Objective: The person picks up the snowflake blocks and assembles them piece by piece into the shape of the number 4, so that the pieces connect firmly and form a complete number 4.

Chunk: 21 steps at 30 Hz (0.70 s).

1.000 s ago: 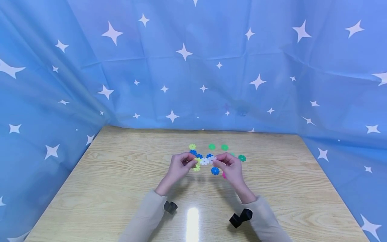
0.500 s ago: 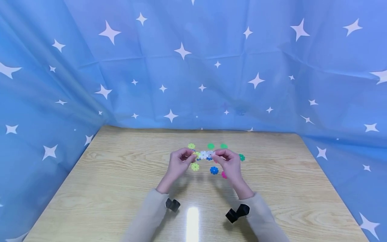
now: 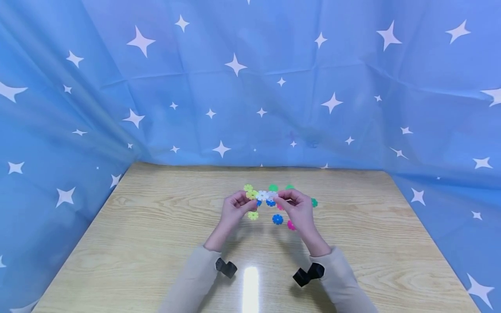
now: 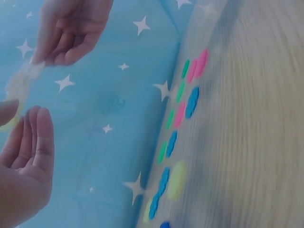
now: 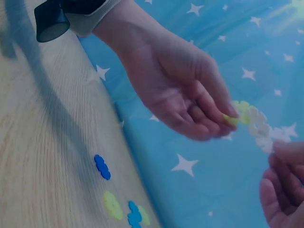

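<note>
A short chain of joined snowflake discs spans the gap between the two hands, held up above the table. Its left part is yellow discs, its middle a white disc. My left hand pinches the yellow end between thumb and fingertips. At the other end, my right hand pinches a white disc. In the right wrist view, the white part runs from the yellow part to my right hand's fingertips at the edge. Motion blurs the chain in the left wrist view.
Loose discs lie on the wooden table beneath and beyond the hands: a yellow disc, a blue disc, a pink disc, a green disc and several others. A blue star-patterned curtain hangs behind the table.
Both hands keep their pinch while the chain has moved upward in the head view. The yellow end has swung up a little, above the left fingertips. The loose discs stay put.
</note>
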Available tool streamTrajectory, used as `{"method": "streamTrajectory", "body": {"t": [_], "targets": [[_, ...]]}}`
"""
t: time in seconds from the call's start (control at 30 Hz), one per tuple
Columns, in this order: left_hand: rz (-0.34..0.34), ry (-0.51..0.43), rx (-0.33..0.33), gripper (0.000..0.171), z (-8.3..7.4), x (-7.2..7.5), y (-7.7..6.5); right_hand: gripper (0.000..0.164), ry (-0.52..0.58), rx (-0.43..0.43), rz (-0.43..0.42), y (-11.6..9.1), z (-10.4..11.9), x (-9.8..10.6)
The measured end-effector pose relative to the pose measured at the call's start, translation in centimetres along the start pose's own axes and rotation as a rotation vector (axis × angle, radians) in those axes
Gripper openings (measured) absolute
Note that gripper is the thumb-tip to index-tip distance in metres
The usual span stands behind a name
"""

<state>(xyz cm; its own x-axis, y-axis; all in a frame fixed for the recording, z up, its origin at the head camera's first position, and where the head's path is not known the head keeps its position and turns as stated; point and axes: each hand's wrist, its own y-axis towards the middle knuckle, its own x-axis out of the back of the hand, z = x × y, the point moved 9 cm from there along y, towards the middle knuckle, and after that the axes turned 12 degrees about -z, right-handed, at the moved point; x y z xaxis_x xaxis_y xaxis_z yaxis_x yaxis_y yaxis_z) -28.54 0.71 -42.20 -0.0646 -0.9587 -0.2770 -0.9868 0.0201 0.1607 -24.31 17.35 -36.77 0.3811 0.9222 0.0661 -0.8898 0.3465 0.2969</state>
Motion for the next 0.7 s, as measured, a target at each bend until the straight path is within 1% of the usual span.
{"method": "streamTrajectory", "body": {"t": [0.07, 0.13, 0.33, 0.53, 0.63, 0.7], "targets": [[0.021, -0.020, 0.036, 0.015, 0.5, -0.5, -0.1, 0.011, 0.021, 0.011, 0.000, -0.1, 0.1, -0.2], [0.030, -0.021, 0.053, 0.018, 0.7, -0.9, -0.1, 0.011, 0.041, 0.021, 0.007, -0.2, 0.3, -0.5], [-0.011, -0.061, 0.106, 0.016, 1.1, -1.0, -0.1, 0.009, 0.053, 0.030, 0.000, -0.6, 0.5, -1.3], [-0.064, -0.096, 0.129, 0.013, 1.5, -0.6, -0.1, 0.011, 0.034, 0.004, 0.020, -1.1, 0.6, -2.2], [-0.091, -0.105, 0.127, 0.013, 1.6, -0.1, 0.0, 0.013, -0.003, 0.026, 0.060, -1.1, 0.4, -2.3], [-0.100, -0.103, 0.121, 0.014, 1.5, 0.3, 0.1, 0.015, -0.041, 0.044, 0.093, -0.8, -0.4, -2.1]]}}
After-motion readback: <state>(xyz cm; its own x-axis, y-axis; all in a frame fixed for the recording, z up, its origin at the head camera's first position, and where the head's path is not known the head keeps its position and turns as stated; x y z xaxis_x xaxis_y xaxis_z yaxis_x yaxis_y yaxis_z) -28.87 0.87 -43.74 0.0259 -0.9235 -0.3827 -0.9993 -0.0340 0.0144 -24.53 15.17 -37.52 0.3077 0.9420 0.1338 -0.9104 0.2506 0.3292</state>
